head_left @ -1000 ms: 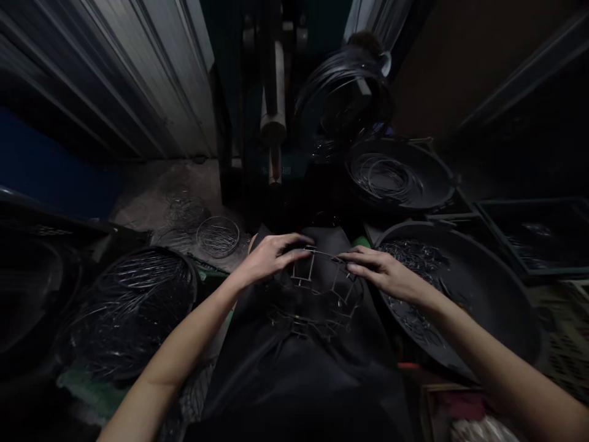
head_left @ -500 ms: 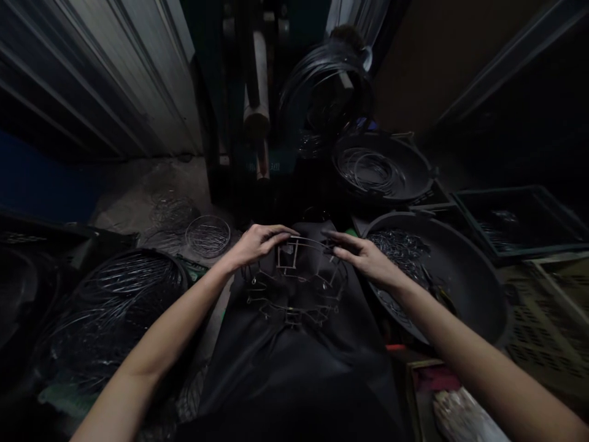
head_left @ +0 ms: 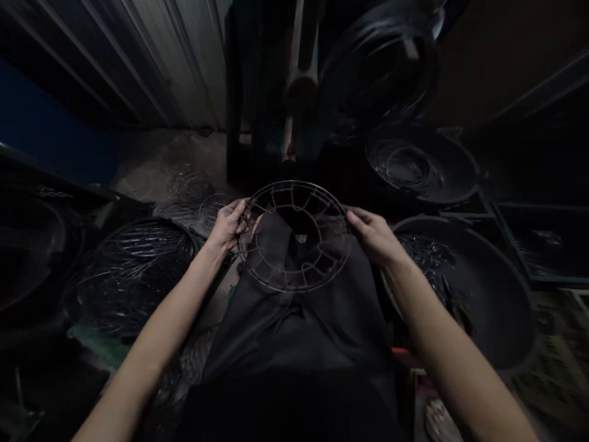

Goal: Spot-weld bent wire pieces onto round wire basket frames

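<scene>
head camera: worn on the person's head, looking forward and down
below: the dark-clothed lap [head_left: 299,344], close under the lens at the bottom edge
both sides: left forearm [head_left: 161,337] and right forearm [head_left: 442,337], running inward from the lower edge
centre: wire frame [head_left: 294,207], at arm's reach between left hand [head_left: 229,226] and right hand [head_left: 372,233], seen from above
ahead: upright rod [head_left: 302,86], farther off at the top
flanks: tub of wires [head_left: 138,282] at left, big dark basin [head_left: 499,307] at right, both seen slantwise

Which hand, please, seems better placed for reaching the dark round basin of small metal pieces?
Probably the right hand, nearer that basin; the left hand is across the round metal wire frame, which both hold.
</scene>
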Available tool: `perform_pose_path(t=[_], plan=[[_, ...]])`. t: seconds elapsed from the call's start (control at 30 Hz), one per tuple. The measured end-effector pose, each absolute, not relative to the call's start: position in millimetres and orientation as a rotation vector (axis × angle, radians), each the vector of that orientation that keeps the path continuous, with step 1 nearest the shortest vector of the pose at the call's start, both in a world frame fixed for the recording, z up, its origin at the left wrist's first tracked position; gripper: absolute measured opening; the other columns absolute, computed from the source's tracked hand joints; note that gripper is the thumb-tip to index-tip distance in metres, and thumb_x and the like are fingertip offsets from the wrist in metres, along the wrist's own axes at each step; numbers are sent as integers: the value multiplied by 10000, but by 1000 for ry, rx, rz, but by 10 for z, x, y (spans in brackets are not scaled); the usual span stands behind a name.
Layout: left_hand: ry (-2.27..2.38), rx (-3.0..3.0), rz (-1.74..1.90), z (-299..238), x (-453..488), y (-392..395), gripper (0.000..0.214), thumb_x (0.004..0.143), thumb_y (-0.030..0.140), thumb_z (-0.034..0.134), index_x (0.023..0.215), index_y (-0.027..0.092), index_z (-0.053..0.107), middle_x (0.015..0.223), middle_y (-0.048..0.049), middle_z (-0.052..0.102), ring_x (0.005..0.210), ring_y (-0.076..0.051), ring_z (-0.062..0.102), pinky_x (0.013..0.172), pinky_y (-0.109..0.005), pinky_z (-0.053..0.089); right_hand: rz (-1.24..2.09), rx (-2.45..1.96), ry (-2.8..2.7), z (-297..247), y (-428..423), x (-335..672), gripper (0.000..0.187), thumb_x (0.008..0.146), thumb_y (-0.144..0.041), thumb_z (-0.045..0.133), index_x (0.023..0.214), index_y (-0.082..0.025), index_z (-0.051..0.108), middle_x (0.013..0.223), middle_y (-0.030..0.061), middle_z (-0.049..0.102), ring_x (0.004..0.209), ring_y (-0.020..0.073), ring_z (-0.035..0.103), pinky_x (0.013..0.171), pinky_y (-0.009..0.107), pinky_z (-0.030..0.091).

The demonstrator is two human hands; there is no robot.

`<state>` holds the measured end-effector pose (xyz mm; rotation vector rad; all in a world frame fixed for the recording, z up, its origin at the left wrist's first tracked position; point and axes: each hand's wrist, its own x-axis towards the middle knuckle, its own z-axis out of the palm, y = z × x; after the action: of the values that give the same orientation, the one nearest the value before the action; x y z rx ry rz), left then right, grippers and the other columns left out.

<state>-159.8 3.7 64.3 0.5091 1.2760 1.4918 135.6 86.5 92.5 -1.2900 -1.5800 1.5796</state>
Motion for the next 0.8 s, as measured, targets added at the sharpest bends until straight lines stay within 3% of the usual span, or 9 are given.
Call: perform_pose_path(t=[0.13, 0.27, 0.5, 0.63, 0.8], plan=[[1400, 128, 1528, 348, -1629, -270, 214, 803, 303, 655, 772, 144, 516, 494, 78, 435, 298, 5, 233, 330, -135, 214, 1935, -1260, -1342, 655, 793, 1268, 514, 756, -542, 638, 1134, -195, 601, 1082, 102, 676, 930, 223, 665, 883, 403, 509], [1502, -28, 1526, 28, -1652, -543, 224, 838, 284, 609, 733, 154, 460, 482, 81, 425, 303, -2, 231, 349, -139, 226, 2110, -1268, -1252, 340, 333, 1149, 469, 769, -522, 632, 1104, -196, 594, 1066, 99, 679, 923, 208, 664, 860, 367, 519], [1586, -93, 1549, -158, -1589, -614, 156, 877, 287, 556, 811, 168, 478, 497, 82, 464, 345, -36, 372, 385, -155, 298, 2069, -1283, -903, 39, 50, 931, 528, 612, -418, 776, 1050, -235, 544, 889, 24, 707, 772, 171, 676, 730, 302, 538], [1662, -133, 1589, -178, -1527, -597, 160, 918, 290, 496, 810, 171, 494, 482, 97, 423, 311, -26, 302, 362, -172, 263, 2002, -1345, -914, -101, 48, 1000, 507, 623, -420, 759, 1056, -256, 552, 875, 13, 701, 816, 183, 673, 751, 318, 534], [1682, -116, 1633, -95, -1503, -495, 248, 874, 376, 565, 799, 147, 506, 478, 88, 414, 314, -31, 314, 351, -186, 270, 1958, -1441, -977, -167, 114, 1044, 438, 648, -393, 746, 1040, -263, 599, 870, -2, 692, 812, 164, 662, 746, 306, 541]])
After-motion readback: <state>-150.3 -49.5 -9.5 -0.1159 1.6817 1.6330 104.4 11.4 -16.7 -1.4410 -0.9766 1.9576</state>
